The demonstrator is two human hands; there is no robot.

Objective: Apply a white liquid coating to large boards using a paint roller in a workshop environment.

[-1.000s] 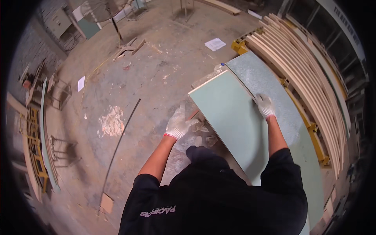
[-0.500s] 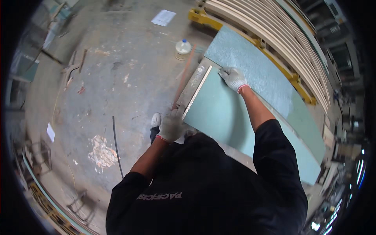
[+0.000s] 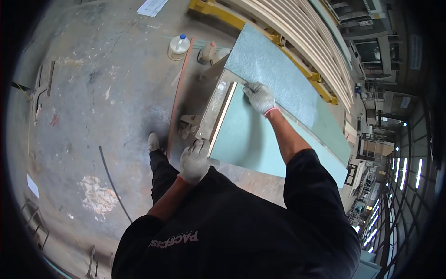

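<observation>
A pale green board (image 3: 241, 139) lies over a worktop in front of me, its light-coloured end edge (image 3: 224, 116) facing left. My left hand (image 3: 195, 160), in a whitish knit glove, has its fingers bent around the board's near left corner. At the far left corner, my right hand (image 3: 260, 98) wears a matching glove with a red cuff. Its fingers are curled onto the board's edge, and the fingertips are partly hidden. Just beyond that hand lies a second board (image 3: 278, 65), bluish green with a wet-looking, streaked coating over most of it.
Pale wooden slats (image 3: 288, 28) rest on a yellow frame (image 3: 223, 16) at the back. A blue-capped jug (image 3: 179, 48) and a red-capped jug (image 3: 207, 52) stand left of the worktop, near a thin reddish strip (image 3: 178, 97). A dark rod (image 3: 114, 181) lies on the stained floor.
My view has swung right, so the boards and jugs sit further left in the picture. Both hands stay at the same two corners of the pale green board.
</observation>
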